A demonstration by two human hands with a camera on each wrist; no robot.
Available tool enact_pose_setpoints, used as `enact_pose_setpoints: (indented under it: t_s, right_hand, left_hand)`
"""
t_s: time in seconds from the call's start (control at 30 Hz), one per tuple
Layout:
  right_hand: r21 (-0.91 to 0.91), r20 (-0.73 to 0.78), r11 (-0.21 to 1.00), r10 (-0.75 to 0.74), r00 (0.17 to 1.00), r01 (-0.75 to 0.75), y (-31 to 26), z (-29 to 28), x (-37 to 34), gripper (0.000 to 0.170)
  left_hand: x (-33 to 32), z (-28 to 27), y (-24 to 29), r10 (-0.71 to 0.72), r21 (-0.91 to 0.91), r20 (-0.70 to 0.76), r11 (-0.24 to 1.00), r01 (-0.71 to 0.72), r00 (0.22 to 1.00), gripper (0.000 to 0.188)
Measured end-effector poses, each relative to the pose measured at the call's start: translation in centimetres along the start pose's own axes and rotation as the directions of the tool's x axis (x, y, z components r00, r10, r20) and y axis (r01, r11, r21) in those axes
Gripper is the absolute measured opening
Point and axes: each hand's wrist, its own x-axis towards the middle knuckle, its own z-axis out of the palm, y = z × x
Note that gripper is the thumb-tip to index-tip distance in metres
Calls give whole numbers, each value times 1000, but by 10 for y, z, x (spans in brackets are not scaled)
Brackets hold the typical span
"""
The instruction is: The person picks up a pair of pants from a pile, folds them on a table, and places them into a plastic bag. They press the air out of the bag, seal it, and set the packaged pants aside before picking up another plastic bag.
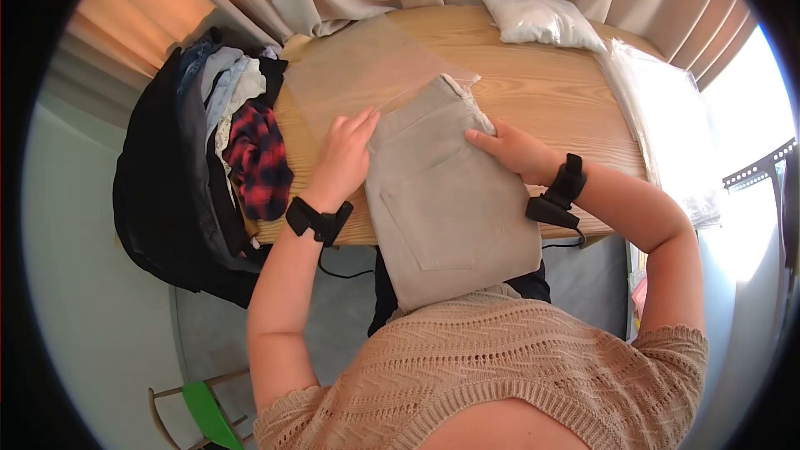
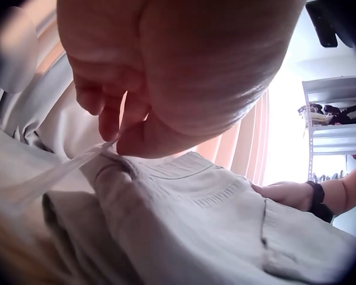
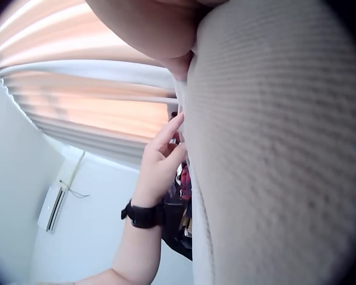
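Observation:
Folded beige trousers (image 1: 454,217) lie between the two hands, back pocket up, their lower end reaching the person's lap. The right hand (image 1: 518,152) grips their right edge near the waistband, thumb on top and fingers hidden underneath. A clear plastic bag (image 1: 350,67) is spread flat on the table under the waistband end. At the trousers' upper left corner, the left hand (image 1: 346,154) pinches the bag's edge; the left wrist view shows the plastic strip (image 2: 65,169) running taut from those fingertips. The trousers (image 3: 273,148) fill much of the right wrist view.
On the left a black bag (image 1: 158,175) bulges with clothes, a red plaid garment (image 1: 260,158) on top. A white pillow-like packet (image 1: 542,19) lies at the table's back. Stacked clear plastic bags (image 1: 675,125) line the right edge. A chair (image 1: 208,412) stands lower left.

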Motion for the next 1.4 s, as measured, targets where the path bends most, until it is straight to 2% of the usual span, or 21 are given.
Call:
enact_pose_setpoints:
  t_s: [0.07,0.1,0.17,0.27,0.4,0.47,0.6,0.67,0.8,0.87,0.9,0.97,1.0,1.03,1.07,1.1,1.17,1.27,1.3,1.37,1.4]
  right_hand:
    - [-146,35,987,-56,998,60,-5,6,-1,46]
    - [-145,33,987,-60,998,64,-9,8,-1,46]
    - [-343,96,939,12,995,22,-17,9,1,50]
    - [-360,99,933,39,994,-1,-6,2,19,46]
    - [-263,116,963,86,990,-54,5,-5,34,47]
    - [-172,74,967,203,976,-188,7,-8,35,48]
    - [-124,42,963,246,968,-239,9,-12,31,49]
    - [-41,22,978,205,979,-204,18,-17,33,49]
    - [69,20,988,140,990,-141,12,-9,30,49]
    - [141,-43,986,100,994,-93,8,-3,34,49]
    - [144,-46,986,95,994,-88,9,-4,40,49]
    - [206,-149,949,270,951,-237,12,-8,53,46]
    - [206,-149,950,267,952,-234,13,-11,52,46]
    - [237,-22,948,226,974,-214,14,-16,49,45]
    - [267,105,943,177,979,-199,16,-21,45,43]
    - [270,178,944,147,973,-192,13,-21,33,42]
    - [273,264,936,151,952,-224,25,-25,9,42]
    - [274,193,951,94,977,-146,17,7,-39,57]
    - [271,190,950,103,976,-153,23,14,-43,57]
    - [43,76,998,32,997,-35,38,27,-43,61]
    - [46,71,998,35,997,-38,41,30,-40,61]
  left_hand:
    - [10,-6,-1,24,49,27,998,-25,999,51]
    - [14,-7,-3,28,51,27,998,-29,999,51]
    - [22,-8,-5,95,67,10,993,-96,995,50]
    - [29,-8,0,168,55,-5,984,-167,986,49]
    - [22,-14,17,185,79,-2,980,-184,983,49]
    - [17,-20,23,220,89,122,969,-232,968,52]
    - [-7,-20,21,161,147,49,975,-166,986,53]
    - [-22,-17,11,-61,221,117,975,34,991,54]
    - [-39,-9,9,-16,205,119,979,-9,993,51]
    - [-39,-8,16,170,65,97,982,-177,981,49]
    - [-40,-8,16,176,67,98,981,-183,980,49]
    - [-43,-6,18,119,49,95,991,-124,988,52]
    - [-44,-6,18,89,41,93,995,-94,992,53]
    - [-46,-6,19,91,45,92,994,-96,992,53]
    - [-49,-5,18,-5,59,75,998,1,997,54]
    - [-52,-5,18,-102,68,57,993,98,993,56]
    - [-59,-8,18,-139,95,19,986,137,990,55]
    - [-66,-8,16,-189,133,-23,973,191,982,55]
    - [-69,-7,16,-199,152,-15,968,198,980,56]
    - [-71,-5,13,-182,169,9,969,178,983,56]
    - [-72,-5,11,-162,196,28,969,153,986,56]
